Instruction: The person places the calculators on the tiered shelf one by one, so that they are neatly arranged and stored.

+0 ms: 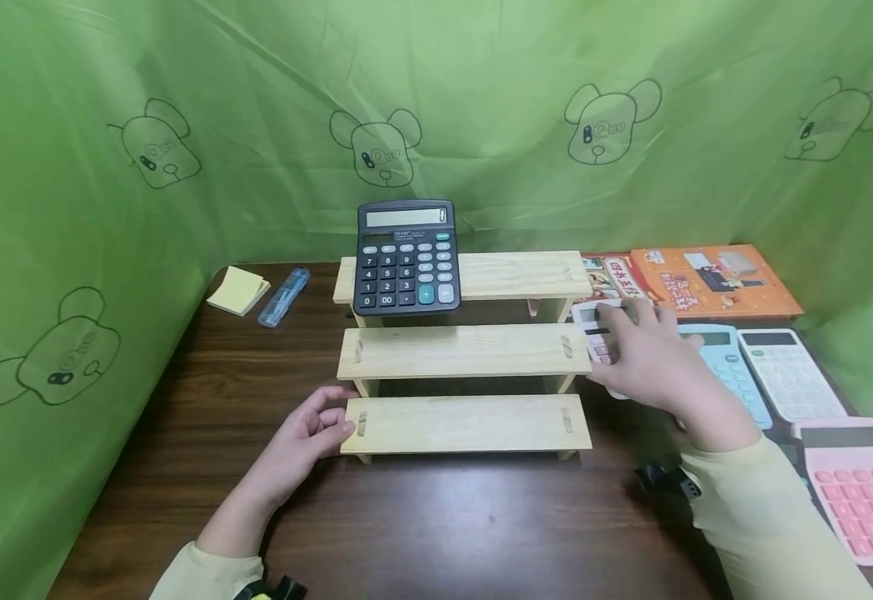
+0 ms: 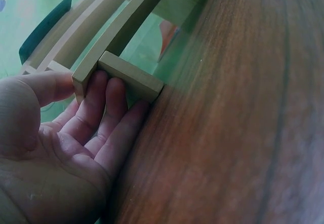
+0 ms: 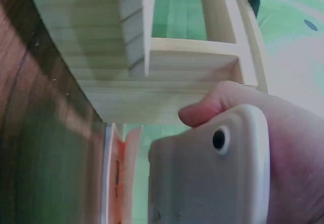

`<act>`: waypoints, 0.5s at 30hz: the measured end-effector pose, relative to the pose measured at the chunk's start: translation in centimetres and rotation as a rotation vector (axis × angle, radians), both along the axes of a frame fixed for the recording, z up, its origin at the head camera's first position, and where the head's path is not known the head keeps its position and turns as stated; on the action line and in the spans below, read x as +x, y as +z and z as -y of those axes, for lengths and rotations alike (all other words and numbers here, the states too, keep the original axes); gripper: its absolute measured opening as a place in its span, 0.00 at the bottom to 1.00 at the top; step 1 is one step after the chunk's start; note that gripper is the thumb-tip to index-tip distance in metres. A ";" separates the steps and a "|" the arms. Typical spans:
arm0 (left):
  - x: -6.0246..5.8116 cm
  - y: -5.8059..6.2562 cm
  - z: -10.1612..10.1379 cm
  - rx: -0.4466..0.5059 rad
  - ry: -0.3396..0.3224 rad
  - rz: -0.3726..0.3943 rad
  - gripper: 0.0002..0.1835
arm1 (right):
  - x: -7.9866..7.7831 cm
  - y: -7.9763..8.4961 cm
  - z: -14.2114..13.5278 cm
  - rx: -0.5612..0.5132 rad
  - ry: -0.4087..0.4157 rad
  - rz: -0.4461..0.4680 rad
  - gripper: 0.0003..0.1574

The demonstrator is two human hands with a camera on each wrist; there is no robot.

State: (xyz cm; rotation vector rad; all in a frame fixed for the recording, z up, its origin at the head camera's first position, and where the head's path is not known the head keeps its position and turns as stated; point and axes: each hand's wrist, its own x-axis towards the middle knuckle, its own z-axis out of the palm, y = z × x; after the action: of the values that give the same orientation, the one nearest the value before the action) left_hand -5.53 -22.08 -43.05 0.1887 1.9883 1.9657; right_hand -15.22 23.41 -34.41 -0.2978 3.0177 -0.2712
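Observation:
A three-step wooden rack (image 1: 466, 423) stands on the dark wood table. My left hand (image 1: 309, 437) pinches the left end of its lowest step; in the left wrist view the thumb lies on one face of the board and the fingers (image 2: 88, 107) curl behind it. A dark calculator (image 1: 406, 258) leans on the top step, its display showing 0. Just right of the rack, my right hand (image 1: 642, 354) grips a white calculator (image 1: 594, 321). The right wrist view shows this calculator's smooth back (image 3: 207, 168) with a round black foot, and the thumb at its edge.
At the right lie a blue calculator (image 1: 732, 367), a white one (image 1: 792, 375) and a pink one (image 1: 856, 492). Orange boxes (image 1: 714, 279) lie behind them. Sticky notes (image 1: 237, 290) and a blue translucent object (image 1: 284, 297) lie back left. Green cloth (image 1: 481, 83) surrounds the table.

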 end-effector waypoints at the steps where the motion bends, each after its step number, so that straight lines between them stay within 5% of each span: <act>1: 0.0 0.0 0.0 0.002 -0.001 0.001 0.23 | 0.0 0.2 -0.1 -0.008 -0.013 -0.014 0.60; 11: 0.0 -0.1 -0.2 0.015 -0.003 -0.008 0.23 | 0.0 2.0 -1.1 -0.143 -0.117 -0.150 0.54; 15: 0.0 -0.1 0.1 0.000 -0.004 -0.019 0.22 | -0.1 2.8 -0.4 -0.217 -0.140 -0.234 0.60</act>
State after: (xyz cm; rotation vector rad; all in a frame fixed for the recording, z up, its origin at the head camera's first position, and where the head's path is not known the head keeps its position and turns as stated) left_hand -5.58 -22.17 -43.20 0.2119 1.9986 1.9685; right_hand -15.29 23.86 -31.58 -0.1422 3.2487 -0.6199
